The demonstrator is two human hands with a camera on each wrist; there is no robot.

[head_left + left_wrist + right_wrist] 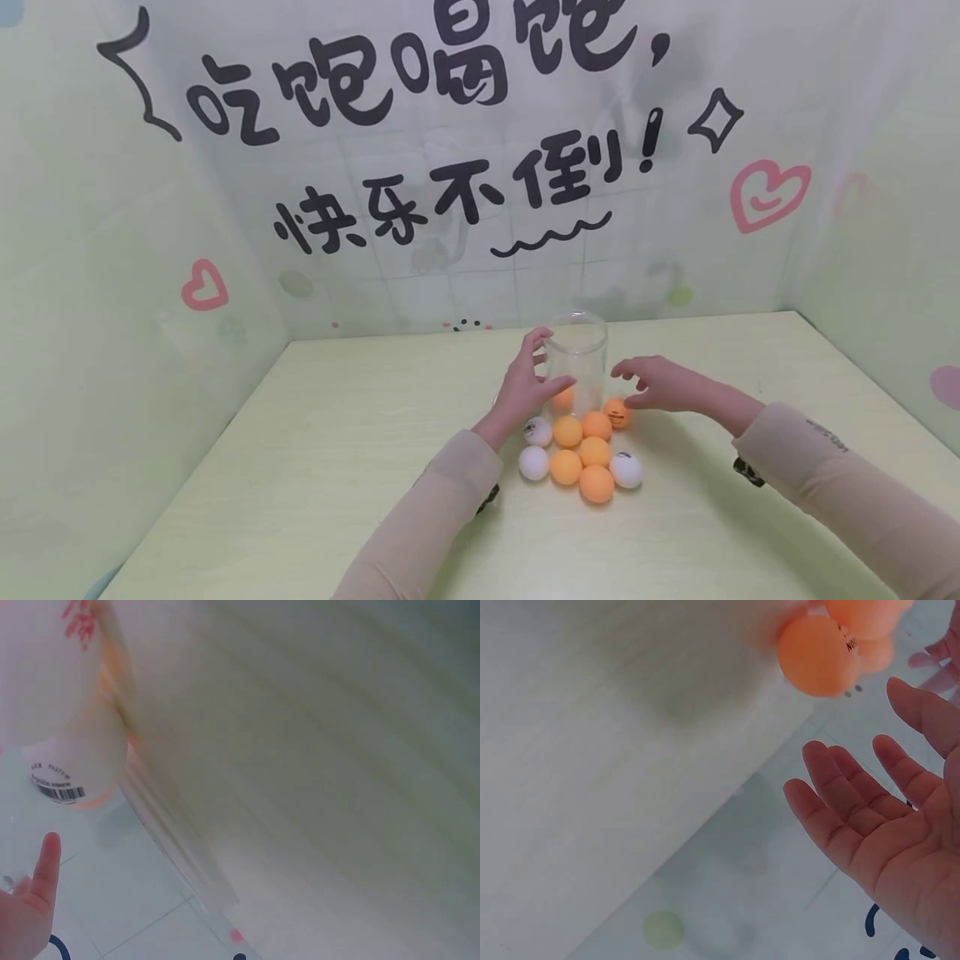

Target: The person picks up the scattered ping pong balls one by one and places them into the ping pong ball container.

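A tall clear glass (587, 367) stands upright toward the back of the table. My left hand (523, 379) holds its left side, fingers curved behind and thumb across the front. An orange table tennis ball (562, 398) shows at the bottom of the glass; I cannot tell whether it is inside. To the right of the glass, my right hand (663, 383) hovers with relaxed, parted fingers and an empty palm, near a printed orange ball (617, 413). In the right wrist view, orange balls (819, 656) lie beyond the fingertips (804, 796).
Several orange balls (596, 454) and white balls (534, 463) cluster in front of the glass. Pale wood-look table (360, 433) extends to both sides. A printed sheet (450, 275) with black lettering closes off the back, and pale walls (885, 250) flank the table.
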